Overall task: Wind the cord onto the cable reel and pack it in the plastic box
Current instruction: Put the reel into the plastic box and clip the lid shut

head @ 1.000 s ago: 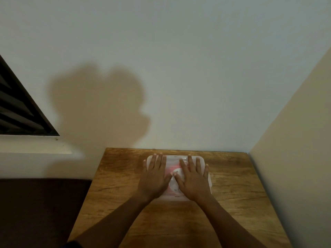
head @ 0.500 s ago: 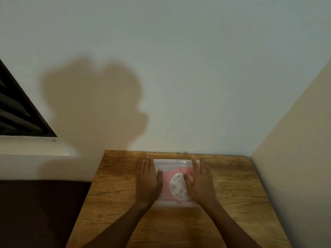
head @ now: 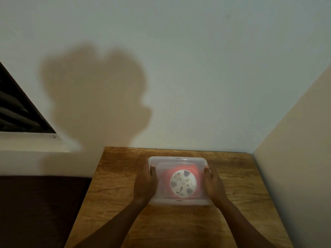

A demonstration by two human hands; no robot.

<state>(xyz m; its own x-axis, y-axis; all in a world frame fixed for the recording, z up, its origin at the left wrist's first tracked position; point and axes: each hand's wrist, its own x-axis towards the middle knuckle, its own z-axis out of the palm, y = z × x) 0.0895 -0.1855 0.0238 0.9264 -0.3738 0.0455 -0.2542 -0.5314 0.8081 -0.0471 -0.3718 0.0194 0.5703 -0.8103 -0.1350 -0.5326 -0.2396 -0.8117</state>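
A: Largest element?
B: A pale wall (head: 179, 68) bearing a broad shadow, with a dark louvred window (head: 16, 111) at the left. Below it, a wooden table (head: 241, 185) set in the corner.

A: And on the table?
B: The plastic box (head: 179, 161), translucent, lid on, near the table's far edge. Inside, seen through the lid, lies the cable reel (head: 183, 183): a white round face on a red body. The cord itself cannot be made out.

A: The hands?
B: The left hand (head: 145, 183) grips the box's left side, thumb on the lid. The right hand (head: 214, 183) grips the right side likewise.
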